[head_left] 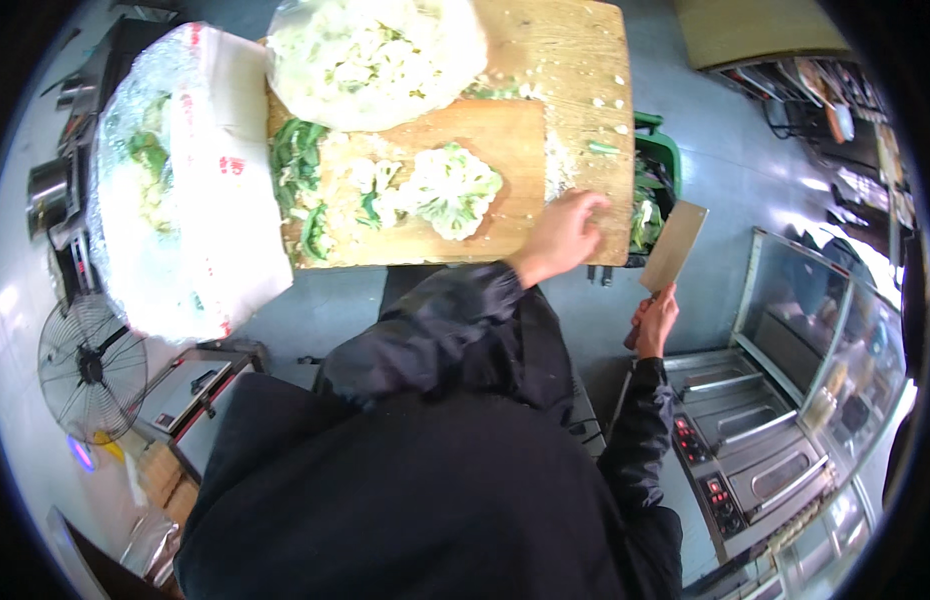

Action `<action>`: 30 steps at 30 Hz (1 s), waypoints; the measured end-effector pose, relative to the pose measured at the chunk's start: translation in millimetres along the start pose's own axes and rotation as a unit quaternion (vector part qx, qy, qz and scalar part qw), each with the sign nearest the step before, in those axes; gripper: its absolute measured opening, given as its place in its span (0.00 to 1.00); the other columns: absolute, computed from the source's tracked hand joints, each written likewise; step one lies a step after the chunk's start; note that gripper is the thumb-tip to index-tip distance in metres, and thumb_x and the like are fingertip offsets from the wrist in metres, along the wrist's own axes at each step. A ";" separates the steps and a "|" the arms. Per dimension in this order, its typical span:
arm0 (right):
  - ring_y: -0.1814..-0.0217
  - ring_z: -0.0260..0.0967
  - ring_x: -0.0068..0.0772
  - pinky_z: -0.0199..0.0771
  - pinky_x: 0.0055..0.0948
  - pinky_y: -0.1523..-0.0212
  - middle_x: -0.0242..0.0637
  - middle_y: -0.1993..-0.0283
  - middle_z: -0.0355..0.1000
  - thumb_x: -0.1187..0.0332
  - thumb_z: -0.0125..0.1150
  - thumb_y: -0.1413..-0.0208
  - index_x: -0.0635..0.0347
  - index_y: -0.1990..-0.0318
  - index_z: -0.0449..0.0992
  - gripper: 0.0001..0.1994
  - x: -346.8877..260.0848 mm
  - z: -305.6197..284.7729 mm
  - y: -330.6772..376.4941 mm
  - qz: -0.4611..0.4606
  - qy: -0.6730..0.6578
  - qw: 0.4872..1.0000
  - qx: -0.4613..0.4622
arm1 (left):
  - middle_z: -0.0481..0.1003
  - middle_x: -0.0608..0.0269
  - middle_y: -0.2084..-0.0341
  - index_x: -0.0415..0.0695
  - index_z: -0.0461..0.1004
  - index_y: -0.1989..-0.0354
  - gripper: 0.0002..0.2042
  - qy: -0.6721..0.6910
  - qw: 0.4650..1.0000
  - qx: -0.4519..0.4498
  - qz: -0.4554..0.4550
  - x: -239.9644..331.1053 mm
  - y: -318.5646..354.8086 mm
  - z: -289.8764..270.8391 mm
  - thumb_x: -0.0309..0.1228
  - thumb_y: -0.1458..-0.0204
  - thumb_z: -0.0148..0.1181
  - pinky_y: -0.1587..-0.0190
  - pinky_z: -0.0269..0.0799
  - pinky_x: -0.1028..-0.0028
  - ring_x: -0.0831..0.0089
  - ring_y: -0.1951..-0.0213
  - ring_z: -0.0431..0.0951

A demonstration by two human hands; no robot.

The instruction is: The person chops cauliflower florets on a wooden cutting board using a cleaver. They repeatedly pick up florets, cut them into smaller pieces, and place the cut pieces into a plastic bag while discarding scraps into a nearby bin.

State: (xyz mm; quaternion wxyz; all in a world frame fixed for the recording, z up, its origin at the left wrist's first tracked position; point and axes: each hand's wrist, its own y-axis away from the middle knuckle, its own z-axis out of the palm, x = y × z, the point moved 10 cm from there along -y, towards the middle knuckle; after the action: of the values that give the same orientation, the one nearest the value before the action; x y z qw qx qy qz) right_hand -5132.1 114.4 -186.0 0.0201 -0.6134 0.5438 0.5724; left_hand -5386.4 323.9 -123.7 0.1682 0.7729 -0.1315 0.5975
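Observation:
My right hand (pixel 657 322) is wrapped round the handle of a cleaver (pixel 675 248), held up off the board's right side with its broad blade pointing away from me. My left hand (pixel 563 236) hovers by the near right corner of the wooden cutting board (pixel 520 150), its fingers loosely bent and apart, nothing in them. A cut cauliflower head (pixel 453 192) lies on the board to the left of that hand. Beside the cauliflower are small florets (pixel 377 190) and green leaves (pixel 298 160). White crumbs are scattered near the board's right edge.
A clear plastic bag of cauliflower pieces (pixel 375 60) covers the board's far left. Left of the board stands a plastic-wrapped white package (pixel 230 190). A green bin (pixel 665 150) with leaf scraps is below the right edge. A fan (pixel 93 368) and steel counter units (pixel 755 440) flank me.

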 end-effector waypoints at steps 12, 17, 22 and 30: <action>0.78 0.68 0.41 0.67 0.40 0.75 0.42 0.78 0.68 0.53 0.46 0.27 0.63 0.61 0.71 0.20 1.2 165.9 91.4 -0.159 0.304 0.893 -0.291 | 0.74 0.47 0.51 0.39 0.66 0.44 0.26 -0.329 0.925 0.140 -0.130 -118.9 110.8 -257.0 0.16 0.54 0.64 0.49 0.75 0.57 0.47 0.49 0.76; 0.59 0.71 0.72 0.71 0.54 0.58 0.61 0.67 0.74 0.55 0.45 0.27 0.67 0.56 0.75 0.20 -12.0 231.0 99.6 -0.197 0.287 0.880 -0.323 | 0.78 0.52 0.52 0.44 0.66 0.39 0.25 0.080 0.934 0.300 -0.179 -92.3 126.7 -284.2 0.24 0.44 0.67 0.54 0.78 0.65 0.64 0.53 0.80; 0.58 0.73 0.69 0.70 0.54 0.56 0.62 0.66 0.74 0.53 0.44 0.27 0.67 0.58 0.75 0.23 -20.6 273.6 86.8 -0.176 0.328 0.858 -0.354 | 0.77 0.57 0.49 0.50 0.67 0.36 0.19 0.404 0.865 0.219 -0.200 -96.3 68.7 -191.8 0.31 0.34 0.57 0.57 0.77 0.68 0.70 0.55 0.79; 0.64 0.73 0.65 0.70 0.52 0.61 0.56 0.72 0.73 0.54 0.42 0.26 0.68 0.63 0.74 0.24 -40.8 200.4 88.0 -0.152 0.260 0.921 -0.248 | 0.78 0.55 0.55 0.42 0.66 0.47 0.13 0.362 0.859 0.251 -0.261 -143.7 3.7 -111.9 0.24 0.40 0.57 0.57 0.79 0.68 0.68 0.56 0.81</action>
State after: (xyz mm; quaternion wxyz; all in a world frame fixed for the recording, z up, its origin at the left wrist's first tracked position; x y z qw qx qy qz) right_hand -5319.1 234.5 -172.7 -0.1874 -0.8012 0.2708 0.4996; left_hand -5522.4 367.6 -236.7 0.1543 0.5239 0.2999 0.7822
